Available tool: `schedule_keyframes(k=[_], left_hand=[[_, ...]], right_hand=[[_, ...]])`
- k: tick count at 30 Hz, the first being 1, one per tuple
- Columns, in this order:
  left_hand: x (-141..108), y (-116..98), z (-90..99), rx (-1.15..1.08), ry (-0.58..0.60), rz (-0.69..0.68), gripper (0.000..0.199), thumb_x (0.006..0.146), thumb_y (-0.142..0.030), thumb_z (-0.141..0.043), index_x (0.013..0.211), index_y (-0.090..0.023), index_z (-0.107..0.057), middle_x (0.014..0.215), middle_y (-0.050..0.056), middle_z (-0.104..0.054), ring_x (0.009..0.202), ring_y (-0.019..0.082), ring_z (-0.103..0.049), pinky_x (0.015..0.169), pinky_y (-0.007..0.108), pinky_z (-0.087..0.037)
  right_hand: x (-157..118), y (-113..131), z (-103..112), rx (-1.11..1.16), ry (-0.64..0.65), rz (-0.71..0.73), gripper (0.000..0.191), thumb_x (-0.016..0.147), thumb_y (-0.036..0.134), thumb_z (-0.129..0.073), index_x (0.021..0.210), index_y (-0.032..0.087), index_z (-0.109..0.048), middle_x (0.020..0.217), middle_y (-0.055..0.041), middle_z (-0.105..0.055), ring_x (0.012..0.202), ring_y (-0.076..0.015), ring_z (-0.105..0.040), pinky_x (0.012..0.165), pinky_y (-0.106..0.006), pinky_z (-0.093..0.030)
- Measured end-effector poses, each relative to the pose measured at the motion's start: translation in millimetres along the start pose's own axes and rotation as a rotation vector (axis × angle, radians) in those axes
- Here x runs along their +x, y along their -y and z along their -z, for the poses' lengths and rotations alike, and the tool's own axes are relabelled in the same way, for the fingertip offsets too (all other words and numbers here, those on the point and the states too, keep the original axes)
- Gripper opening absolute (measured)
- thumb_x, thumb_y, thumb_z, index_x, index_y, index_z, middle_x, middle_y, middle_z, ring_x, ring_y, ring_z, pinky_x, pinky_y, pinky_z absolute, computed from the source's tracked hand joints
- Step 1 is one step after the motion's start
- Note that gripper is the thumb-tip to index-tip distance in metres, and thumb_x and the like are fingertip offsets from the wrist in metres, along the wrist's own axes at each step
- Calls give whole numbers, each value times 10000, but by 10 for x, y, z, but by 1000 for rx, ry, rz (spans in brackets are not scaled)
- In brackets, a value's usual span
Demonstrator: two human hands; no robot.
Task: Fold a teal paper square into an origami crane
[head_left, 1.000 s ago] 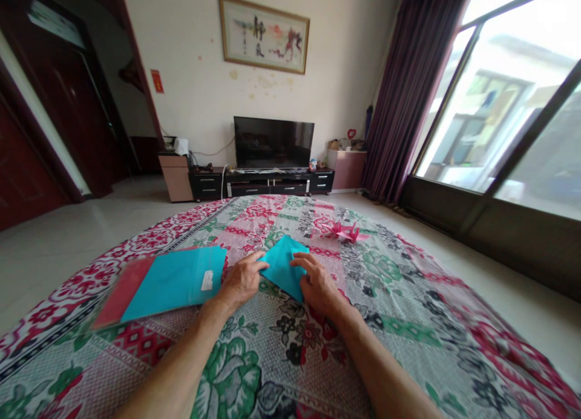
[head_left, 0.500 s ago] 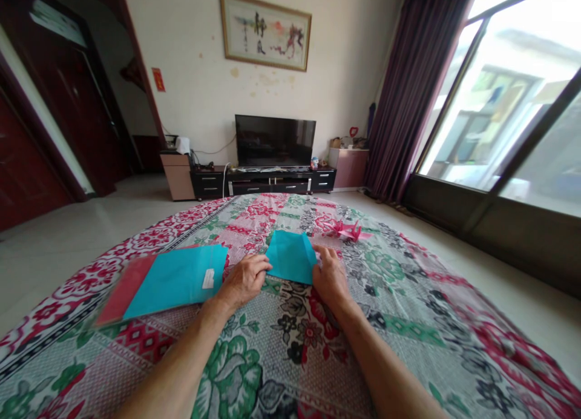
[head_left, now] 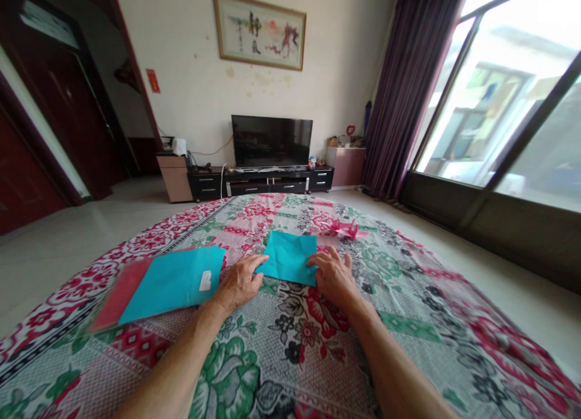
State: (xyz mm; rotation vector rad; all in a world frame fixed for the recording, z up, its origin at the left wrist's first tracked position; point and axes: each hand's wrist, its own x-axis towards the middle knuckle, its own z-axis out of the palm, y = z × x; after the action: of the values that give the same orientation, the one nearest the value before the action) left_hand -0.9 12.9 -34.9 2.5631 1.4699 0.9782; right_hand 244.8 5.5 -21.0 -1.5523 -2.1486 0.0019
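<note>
A sheet of bright blue paper [head_left: 288, 255] with visible creases lies on the flowered cloth before me. At its left edge, my left hand [head_left: 242, 278] pinches the paper between thumb and fingers. My right hand [head_left: 334, 276] grips the right edge near the lower corner, with its outer fingers raised a little. A clear packet holding more blue sheets [head_left: 170, 283] and red sheets [head_left: 121, 292] rests left of my left hand; a small white label is on it. Pink folded paper cranes [head_left: 347, 228] sit beyond my right hand.
A patterned tablecloth [head_left: 313, 370] covers the round table under my arms. Past the far edge, a television [head_left: 272, 141] stands on a low black cabinet [head_left: 209, 186]. Purple curtains [head_left: 399, 92] and a large window are at the right.
The paper's right side, folded up before, now lies flatter and wider. My right hand has shifted slightly right, with its fingers over the edge. The view has turned a little right.
</note>
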Motion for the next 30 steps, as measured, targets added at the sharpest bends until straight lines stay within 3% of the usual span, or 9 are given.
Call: schedule_keyframes(k=[3, 6, 10, 14, 21, 24, 30], left_hand=[[-3, -6, -1, -6, 1, -21, 367, 750, -92, -473, 1058, -193, -645, 1084, 53, -652, 1024, 184, -578, 947, 342, -453], [-5, -20, 14, -5, 14, -50, 314, 738, -76, -466, 891, -209, -706, 1019, 41, -658, 977, 175, -584, 914, 322, -467], [-14, -27, 33, -12, 7, -63, 334, 690, -67, -491, 909, -206, -701, 994, 41, -659, 963, 188, -577, 912, 337, -463], [-32, -13, 34, -43, -14, -61, 428, 657, -48, -480, 1020, -181, -663, 1020, 58, -654, 975, 199, -569, 927, 354, -451], [-41, -18, 45, -65, 22, -5, 336, 632, -49, -481, 851, -179, -700, 907, 59, -635, 897, 186, -572, 861, 320, -468], [-38, -24, 52, -74, 21, -10, 353, 625, -41, -477, 880, -165, -688, 911, 64, -632, 908, 189, -568, 871, 326, -459], [-38, -44, 67, -65, 33, -12, 319, 632, -32, -495, 849, -176, -680, 901, 54, -625, 904, 187, -564, 865, 327, -455]], right_hand=[[-18, 63, 53, 58, 17, -32, 294, 790, 140, -411, 910, 264, -648, 1108, -20, -634, 1143, -263, -422, 965, -563, -185], [-35, 101, 63, 89, 8, -24, 235, 848, 319, -428, 929, 265, -642, 1106, -43, -614, 1089, -261, -451, 946, -552, -215], [-57, 59, 37, 61, 38, 44, 393, 722, 496, -603, 1039, 264, -615, 1173, -77, -558, 1117, -292, -424, 929, -515, -265], [-54, -24, 82, 93, 139, 85, 445, 695, 469, -641, 1104, 301, -594, 1235, -57, -517, 1158, -279, -411, 946, -490, -284], [-24, -119, 250, 209, 362, 59, 504, 652, 346, -694, 1142, 306, -583, 1342, -49, -443, 1261, -293, -343, 1041, -538, -208], [-16, -158, 243, 236, 365, 68, 445, 678, 287, -669, 1117, 321, -602, 1341, -40, -450, 1261, -289, -358, 1043, -547, -220], [8, -185, 149, 288, 241, 101, 211, 731, 236, -600, 907, 299, -699, 1242, -37, -548, 1194, -271, -452, 1013, -518, -302]])
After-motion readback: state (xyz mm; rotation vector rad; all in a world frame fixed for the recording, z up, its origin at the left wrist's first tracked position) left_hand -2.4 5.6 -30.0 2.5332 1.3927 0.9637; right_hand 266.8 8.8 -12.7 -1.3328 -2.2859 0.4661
